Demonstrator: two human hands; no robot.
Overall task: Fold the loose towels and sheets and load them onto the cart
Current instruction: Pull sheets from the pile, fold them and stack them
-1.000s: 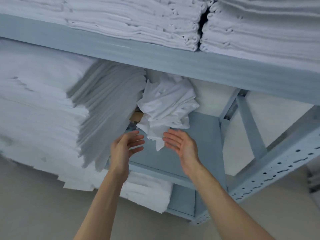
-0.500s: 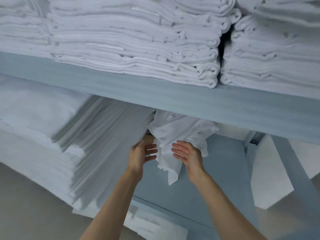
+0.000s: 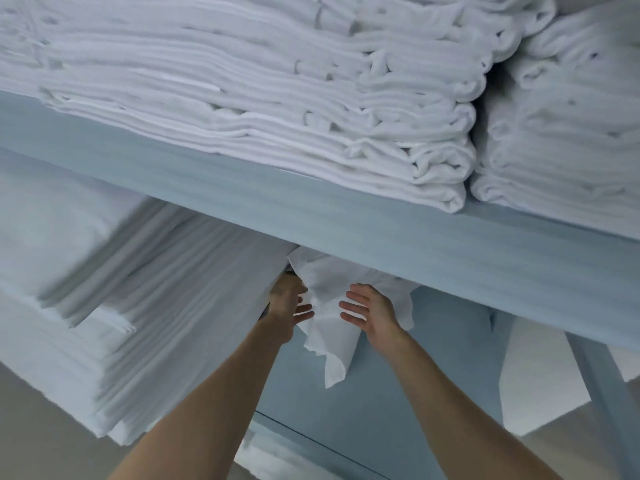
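A: White loose sheet [image 3: 332,299] sits crumpled on the lower shelf [image 3: 433,375], under the upper shelf's front edge [image 3: 381,230], wedged against the folded stack [image 3: 156,289] on its left. One corner hangs down.

B: Hands?

A: Left hand [image 3: 285,303] and right hand [image 3: 372,311] flank the sheet, fingers spread and straight, gripping nothing. Contact unclear.

B: Why both?

A: Likely to gather the bundle from both sides, so it clears the stack without dragging folded sheets along.

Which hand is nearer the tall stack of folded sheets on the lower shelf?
Left. The left hand is against the stack of folded sheets; the right hand is beyond the crumpled sheet.
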